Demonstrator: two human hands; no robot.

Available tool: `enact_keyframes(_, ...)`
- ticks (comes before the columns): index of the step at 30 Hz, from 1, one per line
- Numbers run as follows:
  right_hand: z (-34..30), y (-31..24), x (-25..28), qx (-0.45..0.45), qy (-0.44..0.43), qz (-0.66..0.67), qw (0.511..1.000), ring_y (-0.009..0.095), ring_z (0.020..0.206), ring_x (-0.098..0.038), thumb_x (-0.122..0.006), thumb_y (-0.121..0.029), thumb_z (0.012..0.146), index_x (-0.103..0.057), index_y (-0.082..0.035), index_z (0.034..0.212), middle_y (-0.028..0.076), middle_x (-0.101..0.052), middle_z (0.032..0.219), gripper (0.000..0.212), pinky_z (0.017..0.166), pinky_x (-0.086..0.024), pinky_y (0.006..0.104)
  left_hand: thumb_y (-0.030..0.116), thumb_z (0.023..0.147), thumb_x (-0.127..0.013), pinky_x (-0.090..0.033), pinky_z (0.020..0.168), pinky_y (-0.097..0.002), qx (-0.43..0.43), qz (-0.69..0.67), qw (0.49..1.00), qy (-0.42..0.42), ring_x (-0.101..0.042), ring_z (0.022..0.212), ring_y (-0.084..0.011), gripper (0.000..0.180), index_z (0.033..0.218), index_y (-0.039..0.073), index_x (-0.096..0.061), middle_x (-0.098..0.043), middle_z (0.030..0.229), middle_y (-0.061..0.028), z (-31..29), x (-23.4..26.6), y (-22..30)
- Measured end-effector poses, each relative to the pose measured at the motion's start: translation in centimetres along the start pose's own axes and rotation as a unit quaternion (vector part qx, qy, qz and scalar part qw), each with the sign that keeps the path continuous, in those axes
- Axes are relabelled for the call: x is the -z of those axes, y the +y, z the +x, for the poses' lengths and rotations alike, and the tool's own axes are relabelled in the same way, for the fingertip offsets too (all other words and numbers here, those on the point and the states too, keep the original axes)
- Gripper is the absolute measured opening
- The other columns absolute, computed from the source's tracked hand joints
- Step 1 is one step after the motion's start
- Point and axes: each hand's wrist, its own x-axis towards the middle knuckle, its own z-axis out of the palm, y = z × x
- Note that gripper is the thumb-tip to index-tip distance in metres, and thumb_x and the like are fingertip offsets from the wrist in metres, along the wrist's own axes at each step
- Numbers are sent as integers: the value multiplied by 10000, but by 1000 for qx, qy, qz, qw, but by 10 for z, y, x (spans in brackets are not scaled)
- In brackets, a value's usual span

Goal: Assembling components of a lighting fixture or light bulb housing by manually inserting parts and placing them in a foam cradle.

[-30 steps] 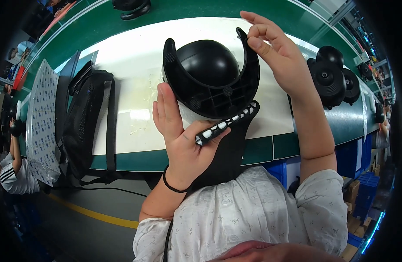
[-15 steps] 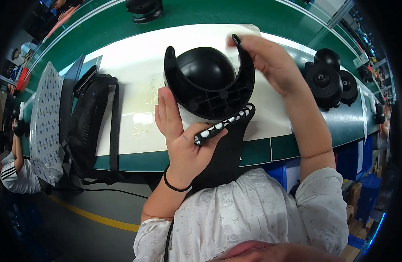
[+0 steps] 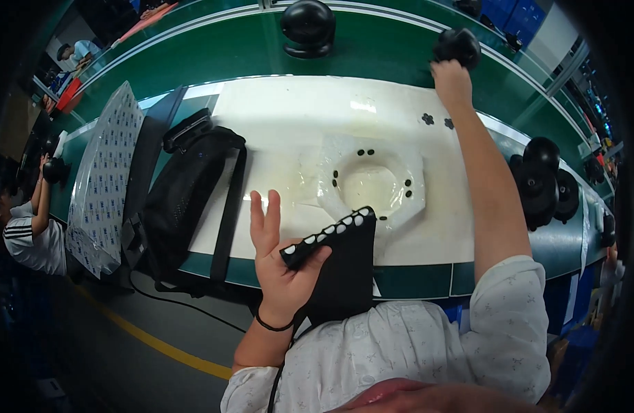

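My left hand [image 3: 286, 265] grips a folded black sheet [image 3: 341, 265] between thumb and palm, two fingers stretched up. White oval spots line the sheet's upper edge; its lower part hangs past the table edge. At the far right my right arm reaches across the table, and my right hand [image 3: 453, 77] is closed on a glossy black dome-shaped part [image 3: 458, 48] at the green surface behind the table. The hand's grip is partly blurred. Before me lies a white octagonal foam holder [image 3: 327, 187] with a round hollow and several small black ovals around it.
A black bag with a strap [image 3: 193, 186] and a patterned plastic-wrapped board [image 3: 107, 186] stand left. Several black domed parts [image 3: 537, 186] are stacked right. Another black dome part [image 3: 308, 27] sits on the green belt [image 3: 227, 51]. Two small black flower-shaped pieces [image 3: 428, 119] lie on the white sheet. A co-worker [image 3: 34, 234] is far left.
The black dome-shaped part has left the foam holder and gone to the far right with my right hand. My left hand still holds the black sheet. The view has shifted.
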Motion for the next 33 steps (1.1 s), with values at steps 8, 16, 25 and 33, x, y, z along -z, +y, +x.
enact_keyframes(8,27,-34,-25,-34,-141,175,974,281,991,-535,-424,-265,852,-598,-79,1005,115,-575,1065,297,839,-433,378,113,658,-739,-197,1008,-459,20,-21,999,-28,-191,1286,-401,290,770,51,-479,-358,1331,-191,1,3,-9)
enact_keyframes(16,98,-207,22,144,-208,229,940,273,1110,-473,-415,-390,868,-364,-223,1285,90,-438,1268,452,891,-404,381,99,594,-765,-258,974,-458,35,-12,998,-50,-264,1248,-407,318,775,64,-505,-402,1296,-191,0,8,-7)
enact_keyframes(25,108,-151,19,12,-29,210,977,289,872,-585,-574,-284,782,-603,-137,1028,111,-588,953,287,737,-480,390,108,581,-764,-311,925,-440,12,-34,998,-44,-371,1177,-373,304,777,57,-537,-463,1241,-174,-1,8,-6)
enact_keyframes(33,61,-82,79,-162,-133,725,656,121,712,-541,-612,-352,798,-598,-70,848,9,-585,769,287,721,-417,314,52,637,-727,-383,876,-404,-17,-43,999,-22,-486,1062,-343,327,853,52,-481,-558,1101,-139,-1,2,-12)
